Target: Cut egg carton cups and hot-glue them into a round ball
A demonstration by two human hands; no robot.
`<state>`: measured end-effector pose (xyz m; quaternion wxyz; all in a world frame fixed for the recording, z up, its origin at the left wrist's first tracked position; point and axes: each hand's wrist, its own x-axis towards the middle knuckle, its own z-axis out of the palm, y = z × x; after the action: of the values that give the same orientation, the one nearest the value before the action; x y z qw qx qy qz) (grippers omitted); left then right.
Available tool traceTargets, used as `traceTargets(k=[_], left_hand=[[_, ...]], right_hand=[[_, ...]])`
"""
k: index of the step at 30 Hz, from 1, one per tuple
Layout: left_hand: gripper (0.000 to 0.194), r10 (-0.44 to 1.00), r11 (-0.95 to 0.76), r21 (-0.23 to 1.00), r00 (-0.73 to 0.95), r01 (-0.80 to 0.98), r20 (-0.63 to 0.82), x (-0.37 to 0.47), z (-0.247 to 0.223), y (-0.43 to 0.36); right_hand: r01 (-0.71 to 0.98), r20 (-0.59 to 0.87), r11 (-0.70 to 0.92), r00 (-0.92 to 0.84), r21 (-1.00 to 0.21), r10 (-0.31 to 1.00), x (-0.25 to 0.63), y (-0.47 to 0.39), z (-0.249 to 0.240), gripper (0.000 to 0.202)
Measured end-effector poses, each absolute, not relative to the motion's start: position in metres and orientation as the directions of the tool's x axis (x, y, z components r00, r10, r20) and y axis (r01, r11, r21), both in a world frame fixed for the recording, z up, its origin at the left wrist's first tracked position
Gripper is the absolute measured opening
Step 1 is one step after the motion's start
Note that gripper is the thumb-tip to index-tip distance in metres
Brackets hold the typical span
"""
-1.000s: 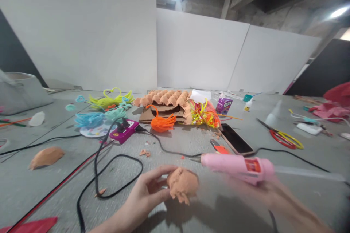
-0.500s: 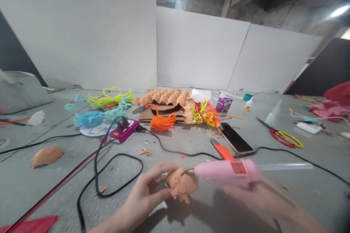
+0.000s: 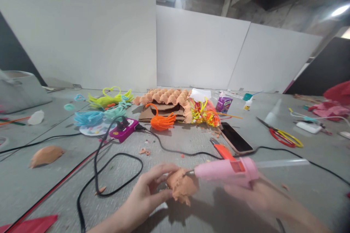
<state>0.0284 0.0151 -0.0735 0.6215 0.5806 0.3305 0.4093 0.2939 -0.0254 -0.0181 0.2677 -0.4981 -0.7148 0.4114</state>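
Observation:
Near the bottom middle, my left hand [image 3: 150, 189] grips a torn, orange-brown piece of egg carton [image 3: 182, 185] between thumb and fingers. My right hand [image 3: 253, 189] is wrapped round a pink glue gun [image 3: 224, 170], whose metal nozzle touches or nearly touches the top of the carton piece. A clear glue stick [image 3: 284, 164] sticks out of the gun's back end. Just behind the gun lies an orange cutter knife [image 3: 223, 150]. Another carton piece [image 3: 47, 156] rests on the floor at the left.
A purple power strip [image 3: 124, 130] and looping black cable [image 3: 117, 154] lie left of centre. Farther back are an egg tray [image 3: 166, 96], orange pipe cleaners [image 3: 163, 121] and yellow-green ones [image 3: 109, 100]. A phone [image 3: 236, 138] and scissors [image 3: 284, 137] are on the right.
The glue gun's nozzle has shifted very slightly over the carton piece, and the gun's back end has moved a little left. My left hand keeps its hold.

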Motion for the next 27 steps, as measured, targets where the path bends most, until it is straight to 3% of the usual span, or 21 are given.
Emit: traceTargets(k=[7,14,27], left_hand=[[0.032,0.885,-0.013,0.991,0.459,-0.136,0.075,0.027,-0.077,0.016],[0.034,0.881,0.063,0.991,0.474,-0.121,0.002,0.025,-0.079,0.015],[0.033,0.877,0.056,0.991,0.481,-0.121,0.009,0.025,-0.078,0.016]], right_hand=[[0.531,-0.073,0.149,-0.374,-0.834,0.924,0.295,-0.023,-0.016,0.034],[0.613,-0.248,-0.032,-0.271,-0.79,0.93,0.297,-0.025,-0.021,0.036],[0.546,-0.231,-0.043,-0.28,-0.837,0.932,0.299,-0.025,-0.023,0.031]])
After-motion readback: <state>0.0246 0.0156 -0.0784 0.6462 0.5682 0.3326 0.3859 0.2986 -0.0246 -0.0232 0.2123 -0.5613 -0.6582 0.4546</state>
